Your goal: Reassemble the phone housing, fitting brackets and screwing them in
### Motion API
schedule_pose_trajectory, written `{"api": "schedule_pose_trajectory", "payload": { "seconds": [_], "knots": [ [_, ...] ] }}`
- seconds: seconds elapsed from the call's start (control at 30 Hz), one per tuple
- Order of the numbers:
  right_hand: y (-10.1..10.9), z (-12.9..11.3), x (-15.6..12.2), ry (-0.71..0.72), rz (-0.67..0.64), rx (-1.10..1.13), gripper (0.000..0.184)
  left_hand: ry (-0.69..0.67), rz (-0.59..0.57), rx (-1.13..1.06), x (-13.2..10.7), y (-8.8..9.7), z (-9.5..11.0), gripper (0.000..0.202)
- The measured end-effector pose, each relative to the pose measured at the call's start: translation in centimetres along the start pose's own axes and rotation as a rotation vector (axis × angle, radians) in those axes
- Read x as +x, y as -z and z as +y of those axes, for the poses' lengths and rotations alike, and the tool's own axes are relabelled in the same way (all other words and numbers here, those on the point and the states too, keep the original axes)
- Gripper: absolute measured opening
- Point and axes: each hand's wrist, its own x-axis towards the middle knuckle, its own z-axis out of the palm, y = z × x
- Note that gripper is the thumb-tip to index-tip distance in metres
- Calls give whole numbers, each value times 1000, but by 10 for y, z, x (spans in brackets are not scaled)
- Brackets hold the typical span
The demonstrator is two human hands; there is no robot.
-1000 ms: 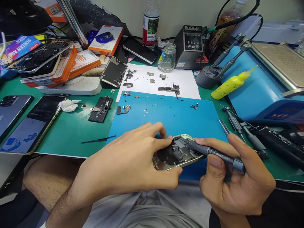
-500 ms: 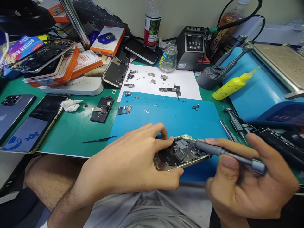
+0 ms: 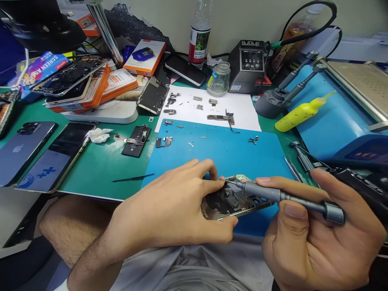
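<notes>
My left hand (image 3: 178, 206) is closed around the left end of an opened phone frame (image 3: 232, 198), thumb along the near edge and fingers along the far edge. The frame is tilted above the blue mat (image 3: 242, 149), its dark inside facing up. My right hand (image 3: 321, 234) grips a grey precision screwdriver (image 3: 263, 192) almost level. Its thin tip points left, close to my left index fingertip at the frame's far edge; whether it touches a screw is too small to tell. Small screws and a flex cable part (image 3: 253, 140) lie on the mat.
Phone parts and a logic board (image 3: 222, 117) lie on white paper (image 3: 188, 115). At left are a battery (image 3: 137, 141), black tweezers (image 3: 133, 178) and two phones. A glass jar (image 3: 218, 79), soldering station (image 3: 247, 66), yellow bottle (image 3: 300, 115) and blue machine (image 3: 327, 133) stand behind and right.
The screwdriver's tip has shifted left along the frame's far edge, towards my left fingertips. My left hand keeps its hold on the frame. The whole view has shifted slightly.
</notes>
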Motion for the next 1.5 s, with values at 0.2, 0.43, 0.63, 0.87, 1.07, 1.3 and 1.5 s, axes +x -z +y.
{"api": "schedule_pose_trajectory", "payload": {
  "seconds": [0.2, 0.43, 0.63, 0.87, 1.07, 1.3, 1.5],
  "knots": [
    [-4, 4, -3, -11, 19, 18, 43, 2, -3, -8, 0, 0, 1, 31],
    [-7, 5, -5, 24, 84, 2, 44, 12, -11, -2, 0, -1, 0, 33],
    [-11, 0, 6, 125, 123, 53, 50, 17, -6, -12, -1, 0, 0, 36],
    [-9, -2, 5, 91, 127, 21, 53, 17, -14, -6, 1, 0, 0, 37],
    [-6, -3, 5, 94, 135, -19, 51, 25, -18, -19, 1, -1, 0, 35],
    [-6, -4, 3, 52, 105, 36, 55, 27, -9, -17, 0, -1, -1, 35],
    [12, 6, 7, 99, 179, -229, 55, 21, -18, -18, 1, 0, -1, 33]
  ]
}}
